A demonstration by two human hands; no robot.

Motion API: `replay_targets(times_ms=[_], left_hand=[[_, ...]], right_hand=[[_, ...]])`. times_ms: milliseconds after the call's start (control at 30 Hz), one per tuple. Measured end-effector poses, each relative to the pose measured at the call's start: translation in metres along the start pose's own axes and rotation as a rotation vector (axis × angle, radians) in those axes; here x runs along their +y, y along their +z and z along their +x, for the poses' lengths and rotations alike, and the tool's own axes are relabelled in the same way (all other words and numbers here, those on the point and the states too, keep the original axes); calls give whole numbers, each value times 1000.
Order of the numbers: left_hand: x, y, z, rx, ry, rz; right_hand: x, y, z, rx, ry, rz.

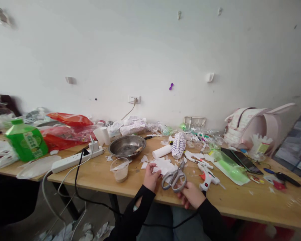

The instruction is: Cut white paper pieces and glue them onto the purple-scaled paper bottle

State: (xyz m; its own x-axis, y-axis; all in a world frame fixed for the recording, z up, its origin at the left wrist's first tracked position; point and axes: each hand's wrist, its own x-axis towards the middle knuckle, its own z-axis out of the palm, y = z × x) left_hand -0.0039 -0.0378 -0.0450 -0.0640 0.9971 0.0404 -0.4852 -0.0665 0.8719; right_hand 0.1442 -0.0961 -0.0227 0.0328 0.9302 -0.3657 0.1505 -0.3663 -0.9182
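Observation:
My left hand [151, 178] is over the table's front edge, thumb and forefinger closed at the left edge of a white piece of paper [166, 164]. To its right, my right hand [192, 194] has its fingers curled at one loop of the grey-handled scissors [174, 178]. Their blades point away from me and are partly hidden among paper scraps. Just behind the paper lie a white paper roll [162, 151] and a white, purple-patterned wrapped form [178, 146]. A white hot glue gun [208, 179] rests right of the scissors.
Left of my hands are a plastic cup [119, 170], a metal bowl [115, 151] and a white power strip [72, 160] with cables crossing the table edge. A green jug [27, 141] stands farther left. A green package [229, 169], a tablet [243, 161] and a backpack [251, 125] are right.

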Motion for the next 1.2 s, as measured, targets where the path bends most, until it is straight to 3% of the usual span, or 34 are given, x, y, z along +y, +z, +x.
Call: replay_targets(times_ms=[200,367,533,700,867,1200], left_hand=[[-1,-1,0,-13,6,-6],[1,0,-1,-43,7,-13],[3,2,-2,-78,10,-33],[4,0,-2,-115,14,-39],[3,0,-2,-148,-20,-20],[3,3,-3,-174,-87,52]], right_hand=[[1,-11,-19,117,-39,-428],[-8,-16,-29,200,-125,-605],[-28,-3,-7,294,-438,-498],[-20,25,28,297,-619,-321],[-7,29,34,294,-660,-292],[-7,27,32,330,-579,-236]])
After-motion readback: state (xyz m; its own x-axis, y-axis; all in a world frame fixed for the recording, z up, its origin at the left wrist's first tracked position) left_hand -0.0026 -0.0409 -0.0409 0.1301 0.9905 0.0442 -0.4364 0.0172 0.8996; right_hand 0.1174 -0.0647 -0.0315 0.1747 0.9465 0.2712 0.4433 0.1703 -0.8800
